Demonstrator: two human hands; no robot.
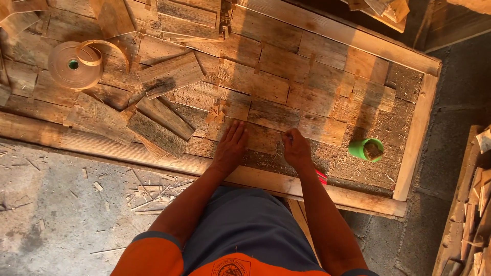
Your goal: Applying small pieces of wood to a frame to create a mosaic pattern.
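Flat and open, the left hand (231, 147) presses palm-down on a wood piece (261, 138) near the panel's near edge, fingers spread. Just beside it, the right hand (296, 148) is curled with fingertips pinched at that piece's right end; whether it grips anything cannot be told. Both rest on the framed panel (417, 128), which is tiled with wood pieces. A green cup (366, 150) stands toward the panel's right end, a tape roll (75, 65) toward its left, and loose boards (169, 75) lie between.
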